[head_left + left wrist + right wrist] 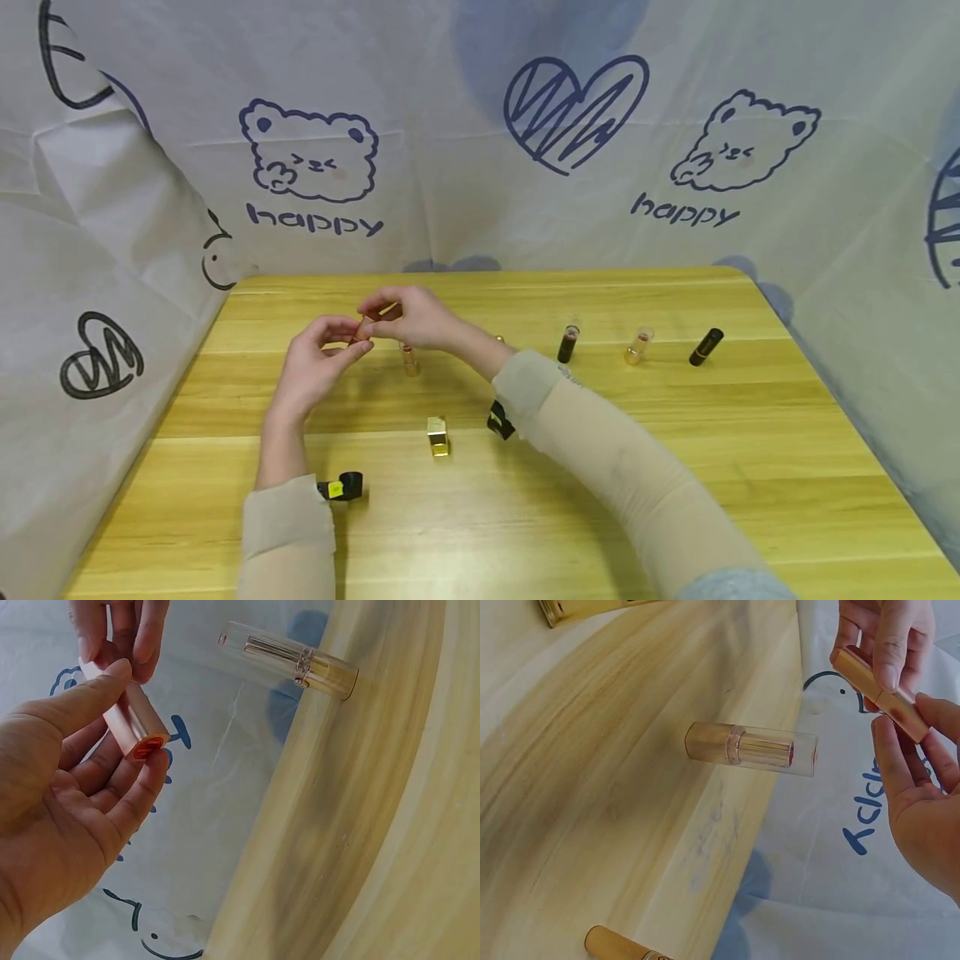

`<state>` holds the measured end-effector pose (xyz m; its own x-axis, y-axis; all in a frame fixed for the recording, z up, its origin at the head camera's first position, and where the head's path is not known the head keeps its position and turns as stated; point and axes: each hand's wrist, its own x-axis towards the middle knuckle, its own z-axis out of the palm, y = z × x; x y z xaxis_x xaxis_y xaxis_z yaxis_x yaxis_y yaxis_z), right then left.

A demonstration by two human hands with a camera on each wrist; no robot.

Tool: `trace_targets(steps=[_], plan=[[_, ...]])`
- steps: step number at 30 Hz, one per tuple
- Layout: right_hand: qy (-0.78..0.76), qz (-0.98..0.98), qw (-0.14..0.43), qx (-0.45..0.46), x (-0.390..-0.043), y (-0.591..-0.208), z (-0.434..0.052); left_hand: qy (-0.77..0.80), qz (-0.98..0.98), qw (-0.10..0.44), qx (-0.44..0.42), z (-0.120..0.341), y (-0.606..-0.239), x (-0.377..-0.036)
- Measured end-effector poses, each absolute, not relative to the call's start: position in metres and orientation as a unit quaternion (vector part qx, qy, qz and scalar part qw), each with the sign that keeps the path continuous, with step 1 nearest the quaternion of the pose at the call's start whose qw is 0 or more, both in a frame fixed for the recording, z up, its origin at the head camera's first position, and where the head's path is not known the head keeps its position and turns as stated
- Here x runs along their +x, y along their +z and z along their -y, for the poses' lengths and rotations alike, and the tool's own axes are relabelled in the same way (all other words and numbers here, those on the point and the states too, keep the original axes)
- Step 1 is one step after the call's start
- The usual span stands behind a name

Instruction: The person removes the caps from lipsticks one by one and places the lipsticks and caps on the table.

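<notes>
Both hands hold a slim rose-gold lipstick tube [133, 720] above the far left of the wooden table [675, 467]: the left hand [311, 367] pinches its lower end between thumb and curled fingers, and the right hand [416, 317] grips the upper end. Just beside them stands a lipstick with a clear cylindrical cap [754, 748] on a gold base. A square gold lipstick [438, 435] stands nearer, and three more cylinders stand to the right.

Lipstick tubes: seven in all; one rose-gold tube [365, 327] held between the hands; one clear-capped gold tube [409, 360] standing beneath them; one square gold tube [438, 435]; one partly hidden gold tube [500, 339]; one dark clear-capped tube [567, 343]; one gold clear-capped tube [637, 346]; one black tube [706, 347]; hands: two; wooden table [675, 467]: one.
</notes>
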<state>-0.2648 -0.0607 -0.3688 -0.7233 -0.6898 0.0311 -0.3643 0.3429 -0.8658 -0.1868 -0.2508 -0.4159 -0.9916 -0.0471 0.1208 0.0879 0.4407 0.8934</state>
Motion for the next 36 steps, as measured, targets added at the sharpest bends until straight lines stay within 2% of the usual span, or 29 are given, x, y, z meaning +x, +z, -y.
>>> trace_targets(steps=[12, 36], plan=[[-0.473, -0.809, 0.169, -0.305, -0.2641, -0.3699, 0.0619, -0.520, 0.852, 0.059, -0.011, 0.2530, -0.4161, -0.1850], [-0.461, -0.815, 0.144, -0.319, -0.2628, -0.3655, 0.0623, -0.546, 0.836, 0.047, 0.012, 0.2540, -0.4140, -0.1837]])
